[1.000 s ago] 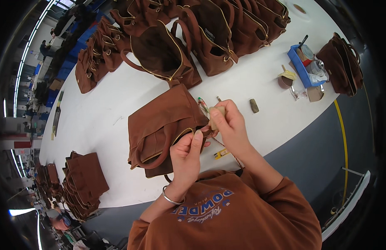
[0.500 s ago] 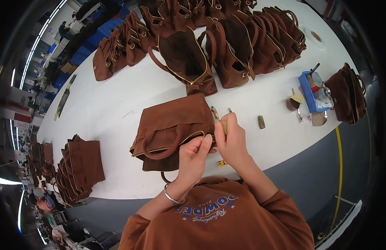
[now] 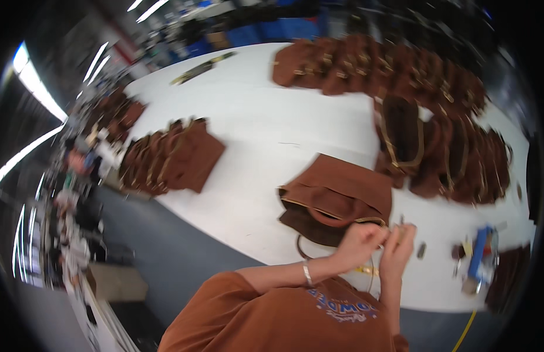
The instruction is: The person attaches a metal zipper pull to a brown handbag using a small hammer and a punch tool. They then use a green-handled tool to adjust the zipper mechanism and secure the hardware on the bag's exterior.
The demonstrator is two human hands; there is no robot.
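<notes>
Your left hand [image 3: 359,242] is curled at the lower right corner of the brown suede bag with gold-coloured edge trim [image 3: 336,196], which lies flat on the white worktable [image 3: 266,135] straight in front of you. The fingers are bent in tight, pinched on the bag's edge near the trim. Your right hand [image 3: 398,249] sits just beside it, touching or nearly touching the left, its fingertips drawn together around something small and pale at the same corner (the picture is too blurred to tell what it is, or whether the fingers truly grip it). A thin silver bracelet [image 3: 307,273] rings your left wrist, and your rust-orange sleeves come up from the lower edge.

A dark loop of strap [image 3: 299,249] hangs off the bag's near side over the table. Beyond the bag, to the right, an open brown bag [image 3: 404,138] stands among a crowded row of similar brown bags [image 3: 460,158], and another row [image 3: 354,64] runs along the far edge. To your left lies a flat stack of brown bag pieces [image 3: 172,157], well apart from your hands. On the right, near the table's edge, sits a blue tool [image 3: 477,258] with small dark bits [image 3: 421,251] beside it.
</notes>
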